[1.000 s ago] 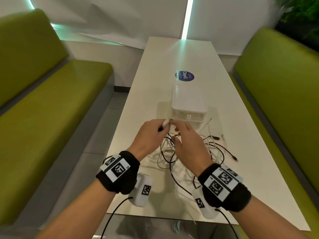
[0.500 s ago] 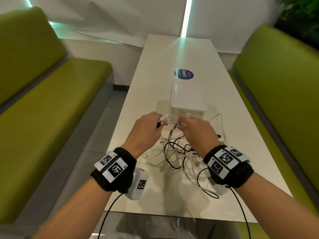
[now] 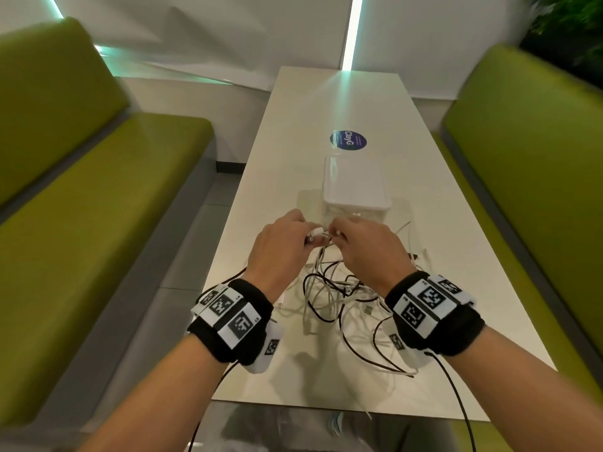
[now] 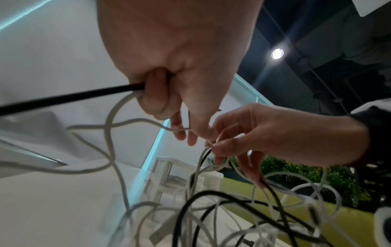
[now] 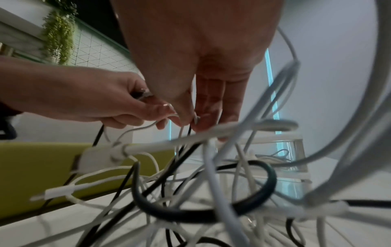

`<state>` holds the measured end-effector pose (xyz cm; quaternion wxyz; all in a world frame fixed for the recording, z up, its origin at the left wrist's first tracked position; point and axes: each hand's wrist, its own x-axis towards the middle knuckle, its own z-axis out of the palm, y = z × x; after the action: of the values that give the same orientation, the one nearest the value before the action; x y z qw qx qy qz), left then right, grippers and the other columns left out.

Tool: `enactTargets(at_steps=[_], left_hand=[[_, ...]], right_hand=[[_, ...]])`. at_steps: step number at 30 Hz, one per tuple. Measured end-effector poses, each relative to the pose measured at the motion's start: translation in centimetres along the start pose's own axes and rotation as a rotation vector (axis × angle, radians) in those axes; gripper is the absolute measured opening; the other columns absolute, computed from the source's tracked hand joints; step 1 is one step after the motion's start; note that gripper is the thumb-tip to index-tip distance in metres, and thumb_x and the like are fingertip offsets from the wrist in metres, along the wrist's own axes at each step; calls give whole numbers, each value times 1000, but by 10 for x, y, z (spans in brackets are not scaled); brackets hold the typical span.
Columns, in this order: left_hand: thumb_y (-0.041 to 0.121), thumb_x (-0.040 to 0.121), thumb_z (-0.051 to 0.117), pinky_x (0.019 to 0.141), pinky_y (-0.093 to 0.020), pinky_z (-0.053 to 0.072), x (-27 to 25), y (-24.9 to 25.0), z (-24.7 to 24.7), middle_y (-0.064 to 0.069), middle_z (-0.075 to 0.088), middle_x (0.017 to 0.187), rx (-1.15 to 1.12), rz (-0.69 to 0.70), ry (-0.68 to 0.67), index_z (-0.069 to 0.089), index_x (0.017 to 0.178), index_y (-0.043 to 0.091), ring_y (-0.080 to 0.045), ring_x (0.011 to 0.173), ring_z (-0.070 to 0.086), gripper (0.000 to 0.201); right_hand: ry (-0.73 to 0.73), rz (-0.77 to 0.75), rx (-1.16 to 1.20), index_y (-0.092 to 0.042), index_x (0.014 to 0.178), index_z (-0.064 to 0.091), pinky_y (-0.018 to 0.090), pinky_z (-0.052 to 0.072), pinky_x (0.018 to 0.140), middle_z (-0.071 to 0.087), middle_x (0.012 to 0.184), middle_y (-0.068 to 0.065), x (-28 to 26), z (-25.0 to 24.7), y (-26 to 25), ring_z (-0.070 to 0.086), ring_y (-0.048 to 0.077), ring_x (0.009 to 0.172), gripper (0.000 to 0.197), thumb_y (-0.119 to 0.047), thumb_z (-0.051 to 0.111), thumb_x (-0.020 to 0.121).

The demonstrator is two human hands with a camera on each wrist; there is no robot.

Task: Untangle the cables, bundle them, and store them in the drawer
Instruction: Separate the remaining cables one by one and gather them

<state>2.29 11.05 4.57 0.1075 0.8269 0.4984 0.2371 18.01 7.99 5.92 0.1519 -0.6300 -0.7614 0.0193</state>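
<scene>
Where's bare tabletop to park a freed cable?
Free: the table beyond the sticker, and the strip left of the drawer box. A narrower strip runs along the right edge. Crowded: the cable tangle under both hands, spilling right and toward the near edge.

left hand (image 3: 280,246) grip: fingertips hidden | cables (image 3: 339,298): tangle blurred | right hand (image 3: 368,249) fingertips hidden

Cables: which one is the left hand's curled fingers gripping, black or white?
Both: the left hand grips a black cable and a white cable together; the rest hang loose in the tangle.
</scene>
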Motion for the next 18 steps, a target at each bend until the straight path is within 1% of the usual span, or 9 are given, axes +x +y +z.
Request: enactTargets(at_steps=[1,3,6,9,12,13,15,17,18], left_hand=[[42,93,58,63,-40,49,-1,-1,3,3,54,83,-2,15,7,72,95,23,-23,67,56,23],[29,96,57,61,-43,48,-1,-5,6,4,51,82,28,37,3,67,87,19,-25,63,54,17],[17,93,53,60,-46,49,-3,-8,5,5,55,87,35,75,12,64,84,20,-28,62,57,14],[15,92,51,62,-40,48,-5,-6,-7,6,57,86,11,82,57,64,80,20,-24,66,59,18],[12,93,51,67,-30,42,-2,-21,-30,6,63,85,-133,-10,238,63,73,16,-15,77,60,23],[12,94,53,67,-28,40,1,-28,-39,9,63,85,-156,-36,269,63,72,16,-10,78,58,24],[15,96,55,68,-29,38,4,-37,-48,13,59,85,-134,-72,240,65,74,16,-6,76,54,24],[17,98,53,69,-31,37,5,-39,-47,12,57,86,-102,-96,176,68,81,17,-6,70,51,23],[18,99,51,68,-32,37,6,-39,-45,9,57,89,-77,-112,158,70,88,17,-9,69,51,22]], right_hand=[[-9,-3,15,-24,112,60,31,39,61,61,99,0,-2,1,1,59,26,80,20,-20,45,98],[-38,8,49,-27,114,63,30,36,61,54,92,-2,-6,3,5,55,23,75,24,-19,45,99],[-40,37,136,-30,117,65,33,45,68,53,94,-6,-8,6,7,56,22,82,26,-23,48,99],[-39,74,202,-30,117,67,34,47,76,59,99,-7,-7,7,11,56,18,87,24,-27,54,97],[-38,195,224,-29,109,69,36,48,81,60,97,-5,-15,7,31,59,19,90,19,-32,58,94],[-25,227,229,-29,109,69,35,47,80,59,96,-6,-19,7,38,59,18,90,19,-33,59,93],[-24,227,222,-28,107,70,32,46,78,59,95,-9,-23,10,45,59,16,88,18,-33,60,93],[-6,207,235,-27,99,72,33,47,76,60,90,-10,-23,11,42,59,16,84,15,-31,59,93],[4,196,236,-26,95,72,35,48,75,61,88,-9,-22,11,39,59,17,83,14,-29,59,93]])
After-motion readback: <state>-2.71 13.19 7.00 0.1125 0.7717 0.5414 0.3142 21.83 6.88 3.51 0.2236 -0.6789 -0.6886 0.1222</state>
